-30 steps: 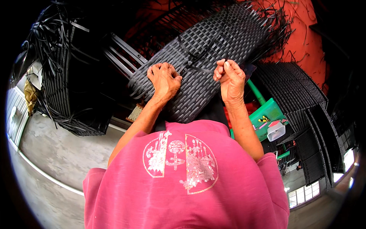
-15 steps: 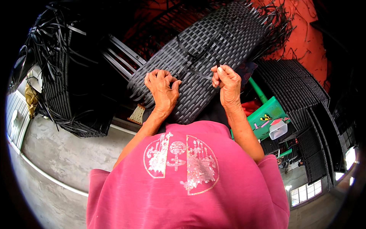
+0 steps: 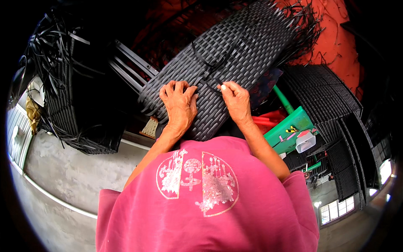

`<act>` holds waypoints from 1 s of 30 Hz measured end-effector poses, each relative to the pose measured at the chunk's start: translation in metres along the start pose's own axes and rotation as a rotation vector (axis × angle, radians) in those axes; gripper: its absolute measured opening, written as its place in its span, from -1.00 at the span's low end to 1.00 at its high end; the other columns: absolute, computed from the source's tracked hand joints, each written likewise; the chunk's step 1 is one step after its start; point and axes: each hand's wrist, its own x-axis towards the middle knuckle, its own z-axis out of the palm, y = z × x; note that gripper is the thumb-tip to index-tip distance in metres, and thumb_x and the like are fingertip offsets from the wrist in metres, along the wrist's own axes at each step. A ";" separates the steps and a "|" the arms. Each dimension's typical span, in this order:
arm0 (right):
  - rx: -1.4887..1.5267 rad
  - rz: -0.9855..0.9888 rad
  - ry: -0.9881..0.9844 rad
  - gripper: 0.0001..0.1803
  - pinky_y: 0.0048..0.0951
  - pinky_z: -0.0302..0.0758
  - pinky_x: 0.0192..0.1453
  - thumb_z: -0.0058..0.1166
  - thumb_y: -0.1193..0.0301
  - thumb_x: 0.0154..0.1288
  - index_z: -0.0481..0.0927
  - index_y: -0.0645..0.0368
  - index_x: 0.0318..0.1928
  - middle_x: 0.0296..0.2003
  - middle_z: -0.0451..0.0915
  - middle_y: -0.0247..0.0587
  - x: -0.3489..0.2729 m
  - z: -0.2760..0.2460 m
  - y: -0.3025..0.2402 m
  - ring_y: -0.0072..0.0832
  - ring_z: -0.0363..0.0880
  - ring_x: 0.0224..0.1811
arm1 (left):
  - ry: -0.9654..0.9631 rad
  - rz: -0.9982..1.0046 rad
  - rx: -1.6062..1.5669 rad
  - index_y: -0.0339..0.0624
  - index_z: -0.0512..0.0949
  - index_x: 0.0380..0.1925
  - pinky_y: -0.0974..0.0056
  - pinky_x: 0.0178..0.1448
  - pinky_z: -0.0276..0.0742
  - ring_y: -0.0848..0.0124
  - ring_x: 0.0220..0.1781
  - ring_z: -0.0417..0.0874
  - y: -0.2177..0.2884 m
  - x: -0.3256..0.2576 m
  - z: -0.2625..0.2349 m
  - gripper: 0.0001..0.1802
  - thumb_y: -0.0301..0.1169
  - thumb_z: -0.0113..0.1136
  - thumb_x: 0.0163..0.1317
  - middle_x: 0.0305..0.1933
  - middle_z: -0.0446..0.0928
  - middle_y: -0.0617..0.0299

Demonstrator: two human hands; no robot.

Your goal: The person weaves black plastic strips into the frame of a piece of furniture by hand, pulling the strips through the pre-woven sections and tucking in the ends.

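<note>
A dark grey woven panel of flat plastic strips slants across the space in front of me, its far end fringed with loose strip ends. Bent fingers of my left hand press on its near left part, thumb drawn in toward the index finger; what they grip, if anything, is hidden. My right hand pinches a thin black strip between thumb and index finger, just above the weave. Where that strip enters the weave, between my hands, is hard to make out. More loose black strip curls over the panel's middle.
To the right stands a green tray holding yellow-handled pliers and a clear plastic container. Behind it is more black wickerwork. Another woven piece with tangled strips is on the left. Grey metal bars jut out beside the panel.
My right hand has moved left and down, closer to the weave and my left hand, still pinching the strip. My left hand has shifted only slightly.
</note>
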 end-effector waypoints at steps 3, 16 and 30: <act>-0.121 -0.232 0.002 -0.87 -0.36 0.52 -0.32 0.09 0.47 0.23 0.59 0.29 -0.28 -0.42 0.60 -0.04 -0.010 0.007 -0.006 -0.20 0.63 -0.39 | -0.050 0.035 0.041 -0.06 0.59 -0.24 -0.03 0.20 0.11 0.10 0.11 0.34 0.001 0.001 0.000 -0.69 -0.45 0.32 -0.08 -0.11 0.46 0.22; -0.210 -0.710 -0.220 -0.90 -0.28 0.49 -0.40 0.14 0.53 0.11 0.55 0.29 -0.35 -0.49 0.47 -0.13 -0.030 0.034 -0.033 -0.20 0.54 -0.43 | -0.065 0.080 0.011 -0.06 0.57 -0.32 0.04 0.12 0.17 0.19 -0.04 0.41 -0.013 0.020 0.014 -0.76 -0.42 0.33 -0.07 -0.27 0.51 0.27; -0.589 -0.494 -0.127 -0.64 -0.29 0.49 -0.43 0.08 0.64 -0.03 0.67 0.04 -0.18 -0.51 0.41 -0.23 0.007 0.005 -0.005 -0.29 0.53 -0.51 | 0.033 0.052 -0.102 -0.14 0.55 -0.35 0.10 0.08 0.23 0.13 -0.02 0.42 -0.022 -0.004 -0.011 -0.77 -0.63 0.21 -0.07 -0.14 0.45 0.14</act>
